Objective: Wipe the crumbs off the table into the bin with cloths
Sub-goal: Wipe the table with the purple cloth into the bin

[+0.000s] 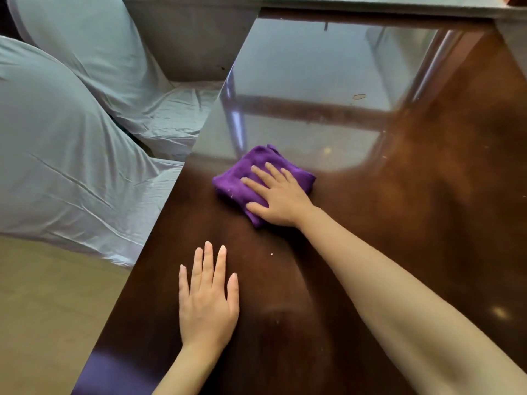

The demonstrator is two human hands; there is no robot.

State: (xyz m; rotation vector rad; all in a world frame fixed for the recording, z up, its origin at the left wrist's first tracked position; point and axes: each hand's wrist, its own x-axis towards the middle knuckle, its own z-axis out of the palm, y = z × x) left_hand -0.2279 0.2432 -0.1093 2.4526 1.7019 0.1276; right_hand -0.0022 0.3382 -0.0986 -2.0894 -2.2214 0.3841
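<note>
Head view: we look down on a dark, glossy counter (370, 223) with both our hands on it and its left edge running diagonally past two chairs in pale covers (71, 138).
Cloth: one folded purple cloth (242, 178) lies flat on the counter, a little in from the left edge and beyond our left hand.
Right hand: our right hand (281, 195) lies palm down on the cloth, fingers spread and almost flat; it presses the cloth to the counter rather than closing round it.
Left hand: our left hand (206, 297) rests flat on the bare counter nearer to us, fingers straight and slightly apart, holding nothing; it seems to steady us.
Crumbs: a few pale specks show on the wood, one (271, 254) between our two hands and another fainter one further toward us; they are too small to be sure of.
Bin: we cannot see one anywhere here, and only the one cloth is in sight though the task speaks of cloths.
Step in hand: we judge we are in the wiping itself, the cloth down and loaded under the palm, with the sweep into the bin not yet made.
Next move: we would keep the palm flat and the cloth's edge tight on the surface, drag it over the specks so they gather ahead of it, and steer them toward whichever edge the bin stands under.
Risk: a lifted edge would leave specks behind; pushing past the left edge without a bin below would drop them on the floor (57, 309).
</note>
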